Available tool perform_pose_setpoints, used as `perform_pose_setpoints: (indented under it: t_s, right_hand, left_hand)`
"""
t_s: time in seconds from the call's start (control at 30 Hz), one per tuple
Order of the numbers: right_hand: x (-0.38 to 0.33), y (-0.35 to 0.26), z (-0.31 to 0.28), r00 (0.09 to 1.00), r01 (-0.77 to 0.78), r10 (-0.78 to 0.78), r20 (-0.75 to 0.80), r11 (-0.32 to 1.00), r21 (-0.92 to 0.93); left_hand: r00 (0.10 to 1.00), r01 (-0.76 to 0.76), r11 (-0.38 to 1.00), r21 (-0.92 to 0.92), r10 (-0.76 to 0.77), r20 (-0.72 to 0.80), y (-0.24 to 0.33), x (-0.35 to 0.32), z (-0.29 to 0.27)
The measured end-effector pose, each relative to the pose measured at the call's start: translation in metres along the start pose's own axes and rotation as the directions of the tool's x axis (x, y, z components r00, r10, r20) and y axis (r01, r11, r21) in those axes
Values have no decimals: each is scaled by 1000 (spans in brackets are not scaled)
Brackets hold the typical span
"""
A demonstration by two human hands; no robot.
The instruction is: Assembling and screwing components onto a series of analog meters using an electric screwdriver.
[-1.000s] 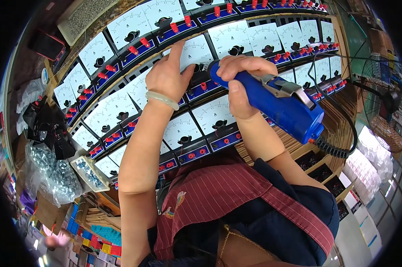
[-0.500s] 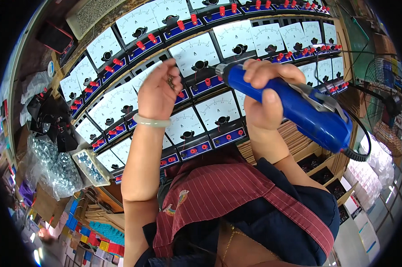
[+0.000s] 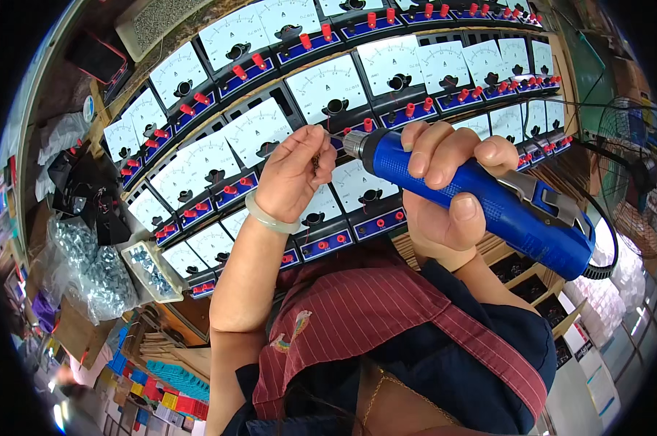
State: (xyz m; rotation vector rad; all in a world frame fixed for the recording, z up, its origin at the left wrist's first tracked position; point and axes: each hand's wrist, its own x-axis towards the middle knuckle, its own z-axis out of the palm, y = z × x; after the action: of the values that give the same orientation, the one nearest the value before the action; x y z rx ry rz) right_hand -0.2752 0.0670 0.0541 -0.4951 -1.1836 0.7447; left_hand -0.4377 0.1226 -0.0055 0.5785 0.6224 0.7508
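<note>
The blue electric screwdriver lies slantwise across the middle of the view, its metal chuck and thin bit aimed left, its coiled cable trailing off toward the right edge. The right hand is wrapped tight round the blue barrel, fingers over the top and thumb underneath. The bit's tip meets the pinched fingertips of the left hand, which is closed on something small at the bit's end; it is too tiny to name, though it may be a screw. A pale green bangle sits on that wrist.

Half a second ago the left hand lay flat against the panel of meters and the driver was tilted lower and further right; a second ago it pointed at a meter face. Now the hand has come off the panel and the tool has swung up to meet it, so the work has likely passed from picking a spot to loading the bit.

Behind both hands runs the rack of white-faced analogue meters with red terminals on blue strips, filling the upper half. At the rack's lower left corner sits a small open tray of screws, and beside it clear bags of silver hardware
</note>
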Motion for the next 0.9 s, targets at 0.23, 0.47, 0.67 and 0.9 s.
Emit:
perform_pose_setpoints:
  t_s: [0.23,0.47,0.67,0.9]
  right_hand:
    - [1,6,2,999,-45,42,25,992,119]
    - [7,57,-8,989,131,-128,71,991,-38]
    - [6,86,-7,985,175,-174,21,984,-40]
    - [1,87,1,989,134,-123,84,980,-148]
  left_hand:
    - [997,44,976,-215,-28,75,-7,4,-11]
    - [994,87,972,-220,-101,-52,-5,0,-4]
    - [995,103,970,-218,-102,17,-11,-12,-19]
    - [996,33,999,-40,-29,84,-10,-12,-26]
